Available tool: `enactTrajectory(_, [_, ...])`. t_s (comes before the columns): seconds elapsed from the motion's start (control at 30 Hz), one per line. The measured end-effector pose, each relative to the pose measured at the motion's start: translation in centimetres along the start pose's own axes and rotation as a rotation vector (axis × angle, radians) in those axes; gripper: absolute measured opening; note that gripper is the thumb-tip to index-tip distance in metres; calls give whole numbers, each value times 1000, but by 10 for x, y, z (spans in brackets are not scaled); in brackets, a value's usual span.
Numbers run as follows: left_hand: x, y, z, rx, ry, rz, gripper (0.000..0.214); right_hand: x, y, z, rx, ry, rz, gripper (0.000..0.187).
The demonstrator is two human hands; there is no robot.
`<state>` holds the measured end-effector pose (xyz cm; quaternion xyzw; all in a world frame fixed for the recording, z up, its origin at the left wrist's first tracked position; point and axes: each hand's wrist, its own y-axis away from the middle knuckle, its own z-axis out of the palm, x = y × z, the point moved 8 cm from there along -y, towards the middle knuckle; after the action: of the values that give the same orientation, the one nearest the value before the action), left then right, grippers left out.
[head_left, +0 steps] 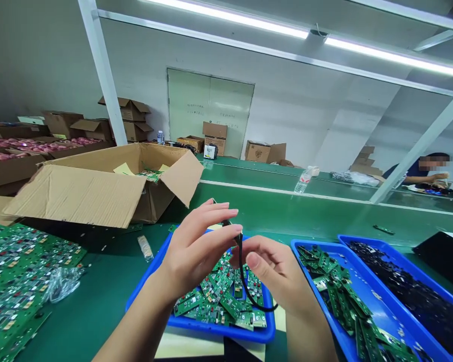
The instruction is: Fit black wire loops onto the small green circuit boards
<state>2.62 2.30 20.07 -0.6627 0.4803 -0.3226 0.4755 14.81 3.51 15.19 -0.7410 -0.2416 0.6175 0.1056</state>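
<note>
My left hand [198, 246] is raised over a blue tray of small green circuit boards [226, 296]. Its fingers grip a thin, dark strip-shaped piece [226, 222], mostly hidden behind them. From the near end of that piece a black cable [245, 281] hangs down and loops to the right, passing out of sight by my right wrist. Close beside the cable is my right hand [274, 266], its fingers curled inward and the thumb near them. Whatever its fingertips hold is hidden. The blue tray's front rim [222, 332] lies below both hands.
Panels of green circuit boards [18, 276] and crumpled clear plastic [62, 284] lie left. An open cardboard box [83, 193] stands behind. On the right are a blue tray with boards [381, 296] and another with black parts [407, 281]. A bottle [303, 181] and a person [415, 171] are farther back.
</note>
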Motion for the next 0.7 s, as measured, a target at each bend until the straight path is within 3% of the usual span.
enactTrajectory(0.37, [-12, 0, 6, -24, 138, -84, 31, 4, -1, 3, 14, -206, 78, 26])
enactTrajectory(0.57, [-16, 1, 11, -75, 243, -117, 31, 14, -6, 11, -51, -386, 165, 29])
enactTrajectory(0.7, [-19, 2, 13, -105, 352, -149, 30, 22, -8, 14, -109, -393, 186, 32])
